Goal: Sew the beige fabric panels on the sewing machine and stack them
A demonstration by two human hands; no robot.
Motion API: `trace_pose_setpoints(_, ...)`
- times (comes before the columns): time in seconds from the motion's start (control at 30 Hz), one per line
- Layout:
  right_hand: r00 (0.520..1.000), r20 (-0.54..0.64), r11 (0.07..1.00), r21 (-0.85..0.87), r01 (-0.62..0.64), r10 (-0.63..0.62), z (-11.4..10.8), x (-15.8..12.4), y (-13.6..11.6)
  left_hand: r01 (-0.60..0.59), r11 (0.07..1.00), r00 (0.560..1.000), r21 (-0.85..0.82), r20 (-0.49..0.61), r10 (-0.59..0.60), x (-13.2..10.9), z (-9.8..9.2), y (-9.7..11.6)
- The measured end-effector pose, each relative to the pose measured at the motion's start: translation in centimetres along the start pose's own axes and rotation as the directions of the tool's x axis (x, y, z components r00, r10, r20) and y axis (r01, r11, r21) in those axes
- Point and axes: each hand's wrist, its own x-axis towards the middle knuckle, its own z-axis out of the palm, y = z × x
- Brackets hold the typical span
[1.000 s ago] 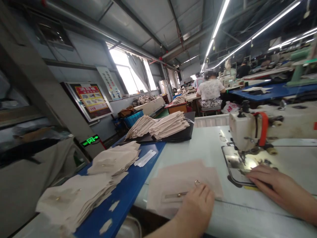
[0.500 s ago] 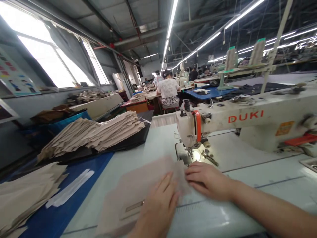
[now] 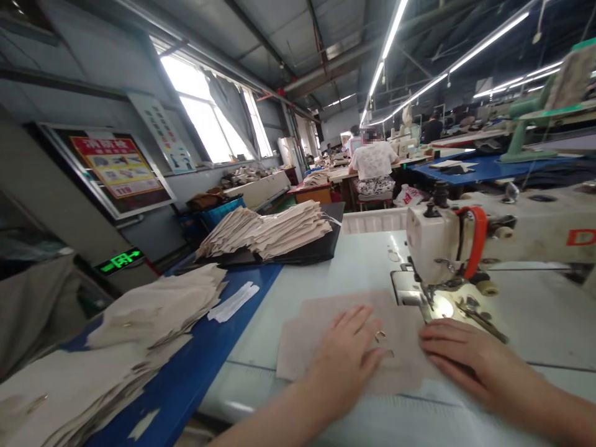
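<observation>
A beige fabric piece (image 3: 302, 335) lies flat on the pale machine table, just left of the needle area. A small gold-coloured metal fitting shows on it. Across its middle rests my left hand (image 3: 347, 354), fingers stretched out and slightly spread, somewhat blurred. My right hand (image 3: 470, 357) lies with extended fingers at the fabric's right edge, close below the presser foot. The sewing machine (image 3: 437, 242) has a white head with an orange strap, and its lamp lights the needle plate.
Stacked beige pieces (image 3: 288, 230) sit on black material behind the left table edge. More beige piles (image 3: 158, 304) and white strips (image 3: 233, 302) lie on a blue surface (image 3: 205, 354) at left. A seated person (image 3: 374, 161) works farther back.
The view has swung left, bringing a wall poster into sight. The fabric has turned on the table, and my left hand has shifted up onto its middle. My right hand stays beside the needle area.
</observation>
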Motion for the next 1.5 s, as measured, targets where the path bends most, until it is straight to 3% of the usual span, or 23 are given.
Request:
trace_pose_setpoints(0.1, 1.0, -0.028, 0.999, -0.031, -0.011, 0.01, 0.2, -0.4, 0.3, 0.203, 0.975, 0.968, 0.091, -0.166, -0.186, -2.3, -3.1, -7.0)
trace_pose_setpoints(0.17, 0.999, -0.041, 0.999, -0.028, -0.024, 0.023, 0.3, -0.5, 0.4, 0.408, 0.898, 0.9, 0.165, -0.237, -0.366, -3.8, -5.7, -12.4)
trace_pose_setpoints(0.23, 0.998, -0.057, 0.999, -0.024, -0.028, 0.027, 0.4, -0.4, 0.4, 0.516, 0.834, 0.845, 0.194, -0.277, -0.458, -5.1, -7.9, -16.9)
trace_pose_setpoints(0.3, 0.997, -0.075, 0.999, -0.034, -0.025, 0.022, 0.4, -0.3, 0.5, 0.59, 0.781, 0.799, 0.206, -0.288, -0.528, -6.1, -9.0, -19.9)
trace_pose_setpoints(0.37, 0.996, -0.086, 0.998, -0.055, -0.022, 0.017, 0.4, -0.3, 0.5, 0.634, 0.746, 0.768, 0.206, -0.278, -0.576, -7.0, -8.9, -21.5)
trace_pose_setpoints(0.6, 0.998, -0.059, 0.995, -0.096, -0.041, 0.036, 0.7, -0.7, 0.8, 0.653, 0.734, 0.753, 0.185, -0.265, -0.603, -8.2, -7.0, -22.7)
trace_pose_setpoints(0.9, 0.997, -0.046, 0.995, -0.071, -0.069, 0.066, 0.9, -1.0, 0.9, 0.599, 0.782, 0.786, 0.171, -0.31, -0.535, -8.5, -7.4, -21.6)
trace_pose_setpoints(1.37, 0.997, -0.048, 0.997, -0.049, -0.063, 0.06, 0.6, -0.6, 0.6, 0.568, 0.8, 0.773, 0.192, -0.458, -0.439, -8.9, -7.5, -21.4)
trace_pose_setpoints(1.5, 0.997, -0.051, 0.998, -0.005, -0.066, 0.066, 0.3, -0.1, 0.1, 0.516, 0.828, 0.792, 0.222, -0.492, -0.362, -8.6, -8.1, -20.3)
